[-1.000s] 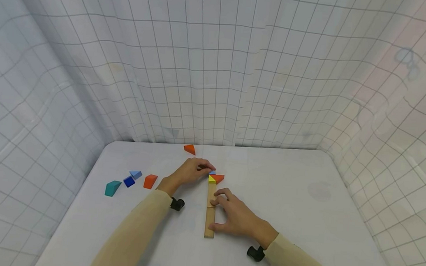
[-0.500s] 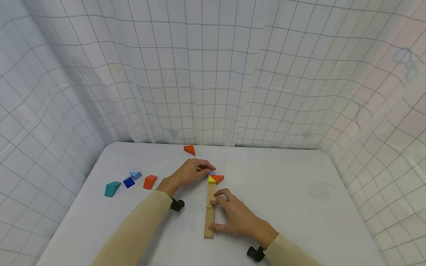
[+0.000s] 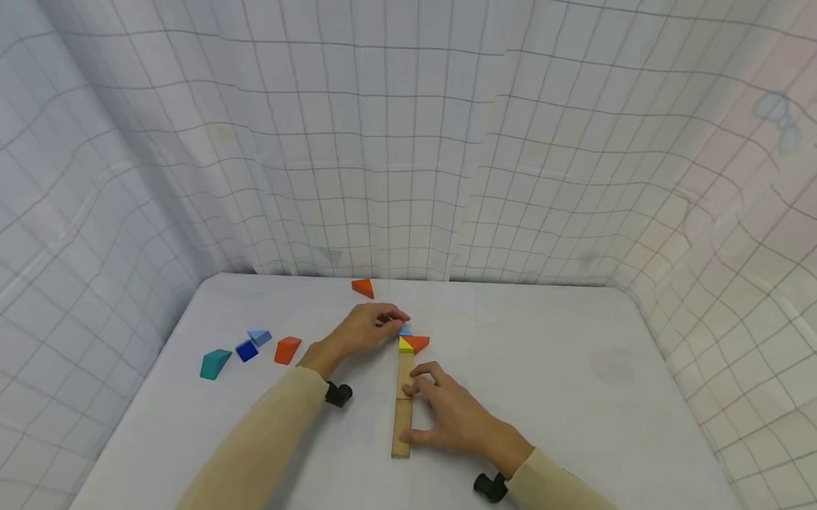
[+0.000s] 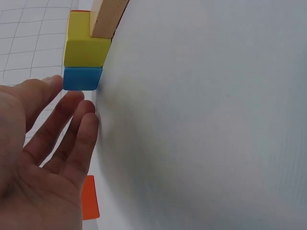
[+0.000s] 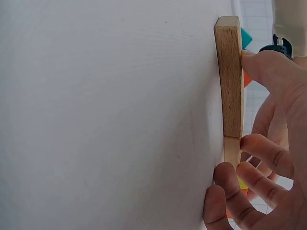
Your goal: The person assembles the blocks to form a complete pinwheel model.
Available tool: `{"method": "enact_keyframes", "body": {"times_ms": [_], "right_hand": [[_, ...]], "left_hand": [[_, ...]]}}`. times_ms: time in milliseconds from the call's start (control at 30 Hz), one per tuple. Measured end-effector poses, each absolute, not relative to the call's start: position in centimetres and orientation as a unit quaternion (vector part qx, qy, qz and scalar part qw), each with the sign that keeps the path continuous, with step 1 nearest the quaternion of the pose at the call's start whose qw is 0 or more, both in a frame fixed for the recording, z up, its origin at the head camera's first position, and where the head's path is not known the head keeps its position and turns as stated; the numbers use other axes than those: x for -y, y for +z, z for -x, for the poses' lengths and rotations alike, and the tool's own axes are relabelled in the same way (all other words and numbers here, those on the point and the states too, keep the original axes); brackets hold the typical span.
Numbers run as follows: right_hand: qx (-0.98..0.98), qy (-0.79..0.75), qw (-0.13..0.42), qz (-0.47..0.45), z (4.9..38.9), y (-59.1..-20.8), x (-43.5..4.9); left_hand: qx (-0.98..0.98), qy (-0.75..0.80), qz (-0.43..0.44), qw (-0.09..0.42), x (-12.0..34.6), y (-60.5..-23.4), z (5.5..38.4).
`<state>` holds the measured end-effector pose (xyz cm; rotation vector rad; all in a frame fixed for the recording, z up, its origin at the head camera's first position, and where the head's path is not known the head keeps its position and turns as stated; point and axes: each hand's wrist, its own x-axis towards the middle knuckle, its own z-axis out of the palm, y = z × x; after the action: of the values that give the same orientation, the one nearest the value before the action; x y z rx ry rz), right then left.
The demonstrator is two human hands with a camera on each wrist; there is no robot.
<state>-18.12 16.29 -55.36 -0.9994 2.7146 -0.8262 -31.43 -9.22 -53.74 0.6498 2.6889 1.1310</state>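
Observation:
Two plain wooden blocks lie end to end in a line, the near one point(image 3: 401, 432) and the far one point(image 3: 405, 369). Beyond them sit a yellow triangular block point(image 3: 405, 346), an orange triangular block point(image 3: 418, 343) against it, and a light blue block point(image 4: 82, 78) at the far end. Beside that blue block is my left hand point(image 3: 369, 327), its thumb tip at the edge and the other fingers spread apart from it. My right hand point(image 3: 460, 417) rests its thumb on the near wooden block and its bent fingertips on the far one.
On the left of the white table point(image 3: 548, 391) lie a teal block point(image 3: 215, 364), a dark blue block point(image 3: 247, 350), a light blue triangular block point(image 3: 259, 337) and an orange block point(image 3: 287, 350). Another orange block point(image 3: 363, 287) lies near the back edge. Gridded white curtains point(image 3: 414, 168) surround the table.
My left fingertips have drawn back slightly to the left, and more of the light blue block shows. My right hand and the wooden blocks have stayed in place.

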Motion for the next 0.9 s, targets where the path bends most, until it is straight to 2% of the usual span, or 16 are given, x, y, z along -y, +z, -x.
{"method": "enact_keyframes", "body": {"times_ms": [467,567,667,900], "right_hand": [[-0.900,-0.278,0.077,0.325,18.1,-55.1,-16.2],[-0.901,-0.278,0.082,0.322,18.1,-55.3,-16.2],[-0.904,-0.275,0.085,0.317,18.1,-55.5,-16.3],[-0.903,-0.275,0.078,0.321,18.0,-55.5,-16.5]], "left_hand": [[-0.911,0.387,-0.089,-0.109,10.8,-53.3,33.6],[-0.916,0.380,-0.053,-0.113,11.0,-53.4,34.0],[-0.920,0.378,-0.030,-0.096,10.9,-53.6,34.5],[-0.924,0.374,-0.027,-0.077,10.9,-54.2,35.1]]}}
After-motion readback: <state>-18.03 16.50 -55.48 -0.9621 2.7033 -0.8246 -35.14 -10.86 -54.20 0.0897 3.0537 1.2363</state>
